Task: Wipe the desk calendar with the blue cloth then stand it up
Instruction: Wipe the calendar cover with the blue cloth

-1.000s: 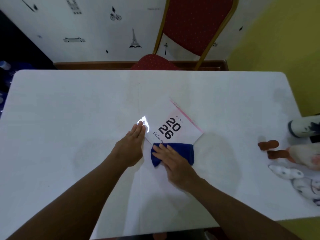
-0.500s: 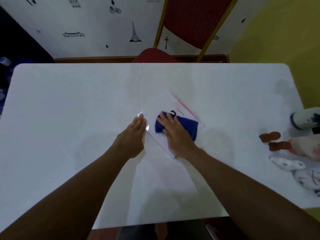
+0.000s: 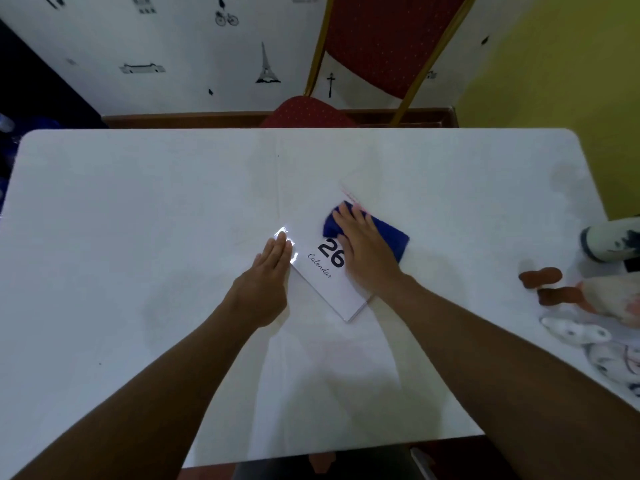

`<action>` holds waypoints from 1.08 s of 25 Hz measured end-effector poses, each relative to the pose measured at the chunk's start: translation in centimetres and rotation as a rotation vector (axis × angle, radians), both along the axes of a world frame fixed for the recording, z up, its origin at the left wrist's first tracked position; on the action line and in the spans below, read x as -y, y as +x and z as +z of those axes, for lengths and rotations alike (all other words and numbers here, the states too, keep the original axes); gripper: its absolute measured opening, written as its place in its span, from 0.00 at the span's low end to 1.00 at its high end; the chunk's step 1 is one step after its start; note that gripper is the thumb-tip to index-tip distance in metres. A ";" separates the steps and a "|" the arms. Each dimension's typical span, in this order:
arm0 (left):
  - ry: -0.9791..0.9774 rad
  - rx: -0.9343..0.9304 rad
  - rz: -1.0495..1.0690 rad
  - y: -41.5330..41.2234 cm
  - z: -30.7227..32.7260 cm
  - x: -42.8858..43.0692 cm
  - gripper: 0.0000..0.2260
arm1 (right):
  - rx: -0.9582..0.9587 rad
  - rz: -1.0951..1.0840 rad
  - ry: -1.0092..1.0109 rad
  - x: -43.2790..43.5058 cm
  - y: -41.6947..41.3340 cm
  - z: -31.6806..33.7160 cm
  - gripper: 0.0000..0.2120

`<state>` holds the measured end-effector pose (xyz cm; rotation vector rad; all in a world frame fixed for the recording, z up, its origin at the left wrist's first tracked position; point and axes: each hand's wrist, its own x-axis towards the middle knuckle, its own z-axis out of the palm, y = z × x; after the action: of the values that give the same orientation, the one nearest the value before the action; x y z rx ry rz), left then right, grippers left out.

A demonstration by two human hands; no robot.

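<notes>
A white desk calendar (image 3: 330,285) lies flat and turned diagonally in the middle of the white table (image 3: 138,209); "26" and "Calendar" show on its cover. My right hand (image 3: 363,251) presses flat on the blue cloth (image 3: 388,235), which covers the calendar's far end near its pink-edged top. My left hand (image 3: 266,282) lies flat with fingers together, fingertips on the calendar's left corner, holding it down. The upper digits of the year are hidden under the cloth and hand.
Several small figurines and a ceramic piece (image 3: 609,299) crowd the table's right edge. A red chair (image 3: 377,46) stands behind the far edge, against a white wall with black stickers. A yellow wall is at the right.
My right hand has slid the blue cloth from the calendar's near end up across the cover to its far end. The left hand has stayed on the left corner.
</notes>
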<state>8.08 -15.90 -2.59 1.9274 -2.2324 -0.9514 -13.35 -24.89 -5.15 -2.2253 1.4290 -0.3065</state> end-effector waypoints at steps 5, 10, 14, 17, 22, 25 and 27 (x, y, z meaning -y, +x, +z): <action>0.008 0.009 -0.006 0.2 -0.2 0.1 0.32 | 0.056 0.104 -0.004 -5.2 2.6 -0.5 0.24; 0.022 -0.016 0.014 0.2 0.0 0.1 0.34 | 0.102 0.299 -0.021 -9.0 -3.1 -0.4 0.23; -0.006 -0.031 0.014 0.2 -0.1 0.1 0.33 | 0.073 0.226 -0.013 -3.9 -2.5 0.1 0.22; -0.002 -0.039 0.012 0.1 -0.1 0.1 0.33 | 0.062 0.191 0.032 1.0 0.0 0.2 0.20; 0.019 -0.046 0.012 0.2 -0.1 0.1 0.33 | 0.075 0.062 0.005 1.3 2.3 -0.7 0.20; 0.022 -0.043 0.009 0.3 -0.2 0.1 0.33 | 0.093 0.132 -0.016 -4.1 0.9 -0.9 0.23; 0.025 -0.035 0.020 0.3 -0.2 0.1 0.33 | 0.089 0.269 -0.006 -7.0 -1.3 -0.9 0.23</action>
<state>8.40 -16.03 -2.83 1.9231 -2.1888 -1.0071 -14.64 -17.87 -6.05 -2.3425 1.0688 -0.3136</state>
